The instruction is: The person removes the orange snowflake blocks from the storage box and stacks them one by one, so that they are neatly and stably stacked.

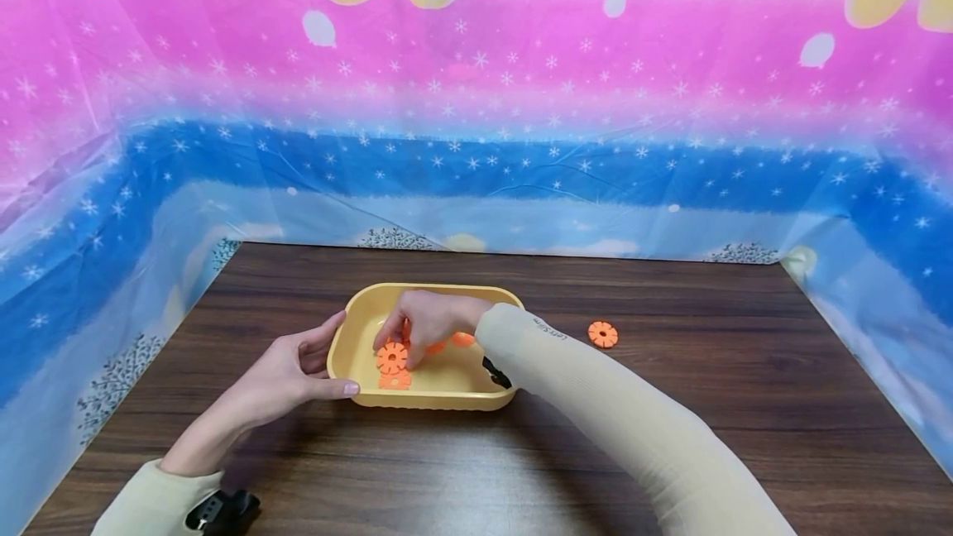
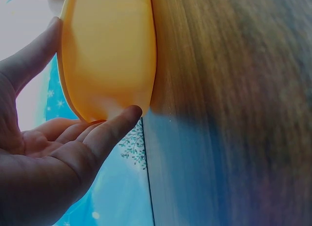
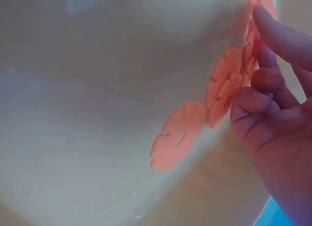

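Note:
A yellow plastic tub [image 1: 447, 402] sits on the table. My left hand [image 1: 286, 370] grips its left end, thumb on the near rim and fingers on the outer side; the left wrist view shows the tub's wall [image 2: 109, 55] between thumb and fingers. Inside the tub, my right hand [image 1: 428, 317] pinches an orange notched interlocking disc [image 1: 391, 358]. Below it another orange disc [image 1: 395, 382] shows against the near wall. More discs lie behind the right hand, partly hidden; in the right wrist view a loose disc [image 3: 178, 136] lies near the fingers.
One orange interlocking disc [image 1: 603, 335] lies on the brown wood-grain table [image 1: 417, 470], right of the tub. Behind and at both sides hangs a pink and blue patterned cloth [image 1: 476, 147]. My right sleeve [image 1: 596, 404] crosses over the tub's right end.

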`<action>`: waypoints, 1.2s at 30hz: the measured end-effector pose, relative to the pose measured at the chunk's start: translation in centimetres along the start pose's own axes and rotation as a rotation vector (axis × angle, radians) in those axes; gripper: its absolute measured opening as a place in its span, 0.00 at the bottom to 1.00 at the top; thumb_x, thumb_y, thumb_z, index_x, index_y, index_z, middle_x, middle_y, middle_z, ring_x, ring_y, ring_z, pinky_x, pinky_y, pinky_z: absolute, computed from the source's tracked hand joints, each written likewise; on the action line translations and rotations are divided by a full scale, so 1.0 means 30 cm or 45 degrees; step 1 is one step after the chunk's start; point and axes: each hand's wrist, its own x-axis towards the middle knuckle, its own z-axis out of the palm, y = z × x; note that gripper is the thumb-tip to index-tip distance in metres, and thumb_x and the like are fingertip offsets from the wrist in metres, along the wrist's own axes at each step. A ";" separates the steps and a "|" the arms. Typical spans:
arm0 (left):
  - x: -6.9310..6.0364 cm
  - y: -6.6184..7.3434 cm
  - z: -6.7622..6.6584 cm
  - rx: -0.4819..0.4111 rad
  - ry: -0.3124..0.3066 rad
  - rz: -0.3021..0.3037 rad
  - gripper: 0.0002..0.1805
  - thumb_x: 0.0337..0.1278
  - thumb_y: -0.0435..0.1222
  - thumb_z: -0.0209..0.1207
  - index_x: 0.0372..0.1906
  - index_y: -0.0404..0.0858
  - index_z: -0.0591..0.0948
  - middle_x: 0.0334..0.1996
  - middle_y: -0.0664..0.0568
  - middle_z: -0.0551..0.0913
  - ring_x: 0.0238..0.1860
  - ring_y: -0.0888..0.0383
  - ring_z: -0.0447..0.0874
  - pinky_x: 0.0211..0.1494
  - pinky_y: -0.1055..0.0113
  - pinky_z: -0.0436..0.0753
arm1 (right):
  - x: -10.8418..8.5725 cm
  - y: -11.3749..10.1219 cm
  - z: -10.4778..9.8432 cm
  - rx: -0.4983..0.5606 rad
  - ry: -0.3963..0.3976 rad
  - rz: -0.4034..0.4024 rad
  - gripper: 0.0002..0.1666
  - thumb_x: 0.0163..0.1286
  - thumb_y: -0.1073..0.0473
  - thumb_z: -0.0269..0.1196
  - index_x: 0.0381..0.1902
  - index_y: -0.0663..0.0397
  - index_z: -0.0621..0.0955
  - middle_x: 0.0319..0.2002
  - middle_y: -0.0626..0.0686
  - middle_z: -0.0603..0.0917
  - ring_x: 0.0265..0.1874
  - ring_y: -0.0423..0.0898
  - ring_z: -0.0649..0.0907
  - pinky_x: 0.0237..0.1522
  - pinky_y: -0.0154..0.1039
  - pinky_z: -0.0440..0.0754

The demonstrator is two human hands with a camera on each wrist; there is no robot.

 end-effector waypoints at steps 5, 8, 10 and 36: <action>0.002 0.001 0.001 -0.013 -0.003 -0.003 0.54 0.40 0.38 0.72 0.72 0.40 0.51 0.70 0.42 0.53 0.63 0.45 0.62 0.52 0.62 0.75 | -0.006 0.000 -0.003 -0.014 0.022 0.005 0.27 0.48 0.68 0.73 0.49 0.49 0.83 0.33 0.47 0.83 0.28 0.42 0.75 0.28 0.31 0.76; 0.003 0.000 0.002 -0.023 -0.006 0.002 0.54 0.40 0.37 0.72 0.72 0.40 0.52 0.70 0.42 0.53 0.63 0.45 0.62 0.52 0.62 0.75 | -0.010 0.000 -0.009 -0.012 0.032 0.015 0.27 0.48 0.66 0.73 0.50 0.49 0.83 0.33 0.46 0.83 0.29 0.42 0.76 0.30 0.31 0.77; 0.003 0.000 0.002 -0.025 -0.008 0.003 0.54 0.41 0.37 0.72 0.72 0.40 0.52 0.70 0.42 0.53 0.63 0.45 0.62 0.52 0.62 0.76 | -0.013 0.000 -0.014 0.005 0.034 0.012 0.27 0.48 0.65 0.73 0.50 0.48 0.83 0.31 0.47 0.83 0.28 0.42 0.76 0.29 0.31 0.77; 0.004 -0.006 -0.002 -0.034 0.013 -0.049 0.54 0.41 0.37 0.71 0.72 0.41 0.51 0.69 0.43 0.55 0.63 0.46 0.63 0.50 0.62 0.77 | -0.126 -0.059 -0.145 0.064 0.207 -0.108 0.27 0.50 0.58 0.74 0.51 0.46 0.82 0.29 0.49 0.81 0.17 0.46 0.69 0.21 0.32 0.68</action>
